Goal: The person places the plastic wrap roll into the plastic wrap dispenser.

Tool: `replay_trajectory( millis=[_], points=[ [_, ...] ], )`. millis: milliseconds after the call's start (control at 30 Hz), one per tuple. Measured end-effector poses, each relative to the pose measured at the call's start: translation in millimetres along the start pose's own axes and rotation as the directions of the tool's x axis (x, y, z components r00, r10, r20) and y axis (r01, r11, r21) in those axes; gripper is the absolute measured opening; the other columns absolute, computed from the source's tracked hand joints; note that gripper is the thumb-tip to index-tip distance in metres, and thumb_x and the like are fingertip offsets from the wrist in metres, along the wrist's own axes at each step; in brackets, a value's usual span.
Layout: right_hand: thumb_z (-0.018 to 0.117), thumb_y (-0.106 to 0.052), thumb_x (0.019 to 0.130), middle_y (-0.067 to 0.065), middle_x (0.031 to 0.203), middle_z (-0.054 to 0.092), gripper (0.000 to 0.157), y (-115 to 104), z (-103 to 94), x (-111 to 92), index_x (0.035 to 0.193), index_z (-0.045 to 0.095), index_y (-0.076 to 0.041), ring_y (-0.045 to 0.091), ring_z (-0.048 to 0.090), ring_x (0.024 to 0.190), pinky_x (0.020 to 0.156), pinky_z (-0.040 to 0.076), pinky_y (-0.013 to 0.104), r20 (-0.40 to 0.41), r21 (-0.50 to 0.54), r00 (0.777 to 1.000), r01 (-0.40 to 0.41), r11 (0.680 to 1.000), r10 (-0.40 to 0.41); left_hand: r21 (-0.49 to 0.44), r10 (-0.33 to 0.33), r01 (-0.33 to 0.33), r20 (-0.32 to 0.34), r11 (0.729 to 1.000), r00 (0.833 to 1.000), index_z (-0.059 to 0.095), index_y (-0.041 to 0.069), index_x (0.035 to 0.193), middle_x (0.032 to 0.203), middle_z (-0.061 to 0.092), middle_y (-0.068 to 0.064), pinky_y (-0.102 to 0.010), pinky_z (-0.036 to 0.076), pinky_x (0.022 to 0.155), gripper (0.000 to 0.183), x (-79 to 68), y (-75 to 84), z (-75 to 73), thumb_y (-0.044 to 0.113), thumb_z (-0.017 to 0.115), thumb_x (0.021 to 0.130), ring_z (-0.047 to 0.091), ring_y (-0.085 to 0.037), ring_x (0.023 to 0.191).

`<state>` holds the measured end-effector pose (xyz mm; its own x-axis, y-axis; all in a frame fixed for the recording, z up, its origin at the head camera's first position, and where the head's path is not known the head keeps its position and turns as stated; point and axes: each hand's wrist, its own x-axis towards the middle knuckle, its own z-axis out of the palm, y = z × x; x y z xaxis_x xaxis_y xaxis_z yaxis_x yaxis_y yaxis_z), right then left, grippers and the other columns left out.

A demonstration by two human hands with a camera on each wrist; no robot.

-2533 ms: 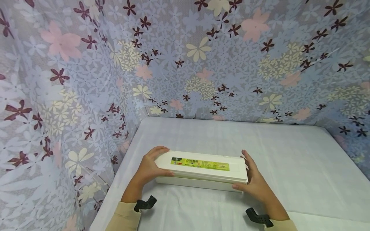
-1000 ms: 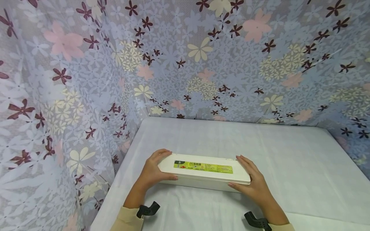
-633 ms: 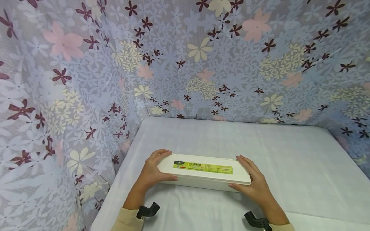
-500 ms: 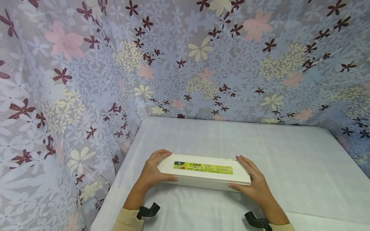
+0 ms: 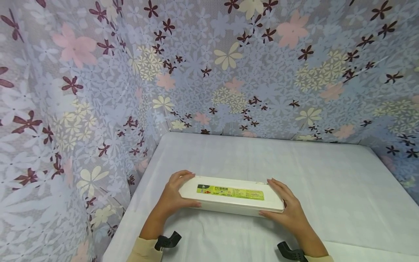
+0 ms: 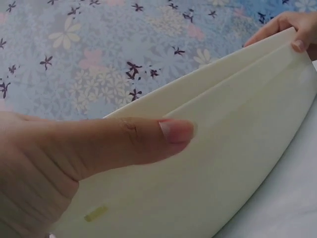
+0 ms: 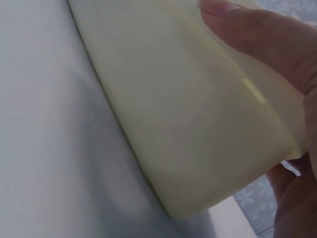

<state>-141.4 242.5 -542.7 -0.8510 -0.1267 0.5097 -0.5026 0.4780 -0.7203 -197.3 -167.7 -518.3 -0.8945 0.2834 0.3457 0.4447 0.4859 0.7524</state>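
A long white cling film box [image 5: 229, 203] with a green-and-yellow label [image 5: 230, 191] on its lid lies near the middle of the table. My left hand [image 5: 173, 193] grips its left end, thumb along the front and fingers over the back edge. At the right end, my right hand [image 5: 286, 207] holds it the same way. In the left wrist view the left thumb [image 6: 148, 141] presses on the front side near the lid's edge. The right wrist view shows the right thumb [image 7: 262, 42] on the lid's edge, above a small yellowish mark [image 7: 255, 90]. The lid sits down on the box.
A white cloth [image 5: 327, 182] covers the table. Floral curtains [image 5: 209, 72] hang behind the table and along its left side. Black wrist mounts [image 5: 168, 241] are strapped at both forearms, near beige sleeves.
The lid has come down: the gap along its front has narrowed since the earliest frame. Both hands and the box have shifted slightly toward me, the right thumb a little leftward.
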Motion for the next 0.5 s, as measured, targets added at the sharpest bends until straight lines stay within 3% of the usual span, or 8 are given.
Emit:
replay_trajectory(
  millis=[267, 500],
  points=[
    [0.105, -0.017, 0.06, 0.008, 0.157, 0.047, 0.113, 2.3, -0.1, -1.9, 0.158, 0.05, -0.011, 0.017, 0.037, 0.148, 0.116, 0.024, 0.017, 0.019, -0.065, 1.0, -0.002, 0.998, 0.003, -0.021, 0.0, 0.0, 0.0, 1.0, 1.0, 0.068, 0.015, 0.141, 0.149, 0.051, 0.0, -0.058, 0.034, 0.115, 0.098, -1.7, -7.8, 3.2, 0.032, 0.108, 0.054, 0.04, -0.026, 0.143],
    [0.102, -0.027, 0.068, 0.005, 0.162, 0.041, 0.115, 7.4, -2.2, 1.0, 0.164, 0.039, -0.028, 0.029, 0.035, 0.149, 0.113, 0.022, 0.015, 0.084, -0.043, 0.992, -0.087, 0.995, 0.09, -0.089, -0.088, 0.091, 0.039, 0.992, 0.995, 0.064, 0.022, 0.146, 0.153, 0.046, 0.005, -0.058, 0.031, 0.115, 0.104, 3.8, -9.7, 4.0, 0.036, 0.108, 0.053, 0.04, -0.025, 0.144]
  ],
)
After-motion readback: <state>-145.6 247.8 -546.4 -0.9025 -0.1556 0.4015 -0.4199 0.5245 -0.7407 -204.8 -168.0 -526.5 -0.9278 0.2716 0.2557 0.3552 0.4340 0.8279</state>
